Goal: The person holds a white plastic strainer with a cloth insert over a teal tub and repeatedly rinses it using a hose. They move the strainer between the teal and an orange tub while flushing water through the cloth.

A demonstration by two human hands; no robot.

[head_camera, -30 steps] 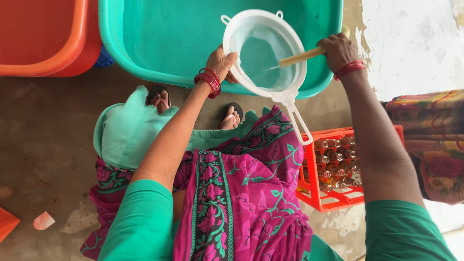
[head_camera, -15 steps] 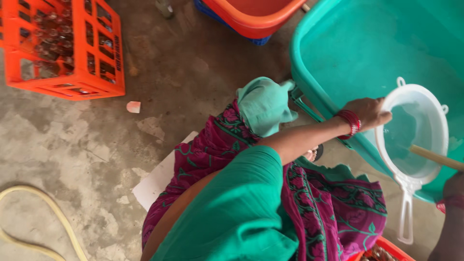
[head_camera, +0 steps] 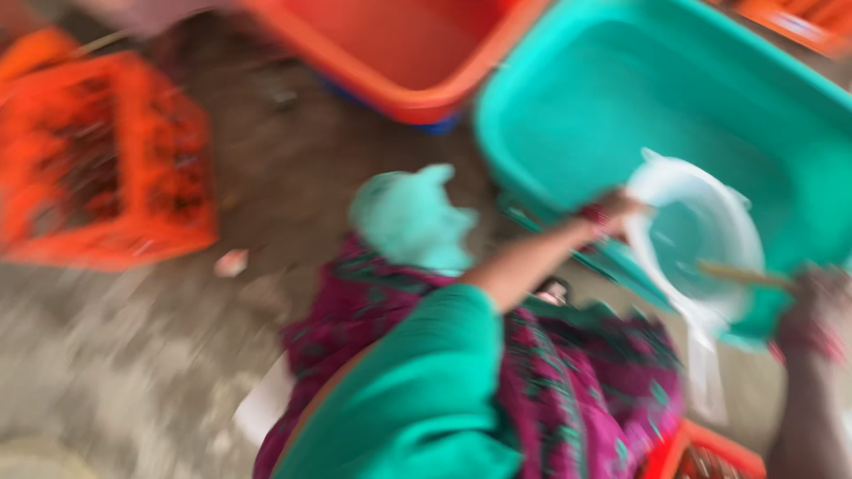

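The fingers [head_camera: 632, 206] of the left hand [head_camera: 617, 211] are closed on the rim of a white round strainer [head_camera: 701, 244], though the strong blur of the head view hides how each finger lies. The strainer is held over the near edge of a large teal tub [head_camera: 568, 106], with its long handle hanging down outside the tub toward the person's lap. The right hand [head_camera: 821, 306] is at the right border and seems wrapped around a thin wooden stick [head_camera: 741, 275] whose tip reaches into the strainer bowl; the exact grip cannot be told.

Beside the teal tub stands an orange tub [head_camera: 399, 53], touching or almost touching it. An orange crate [head_camera: 106, 168] is on the concrete floor [head_camera: 133, 355], well apart to the left. The person wears a teal sleeve [head_camera: 408, 399] and a magenta patterned cloth [head_camera: 577, 372].

A likely risk: the strainer is carried only at one rim point, so pushing with the stick could tip it and drop its contents outside the tub, on the cloth.
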